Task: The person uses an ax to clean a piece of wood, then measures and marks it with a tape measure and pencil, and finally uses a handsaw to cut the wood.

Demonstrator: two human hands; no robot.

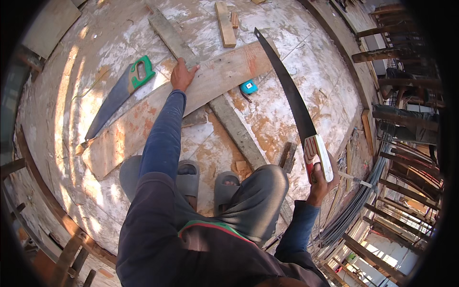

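A green-handled handsaw (119, 93) is lying at upper left, a blue tape measure (248, 87) is sitting near centre, and steel rods (356, 205) are running along the lower right.

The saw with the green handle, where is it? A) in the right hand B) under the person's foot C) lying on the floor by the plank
C: the green saw lies on the floor beside the plank; the right hand holds a different, curved saw.
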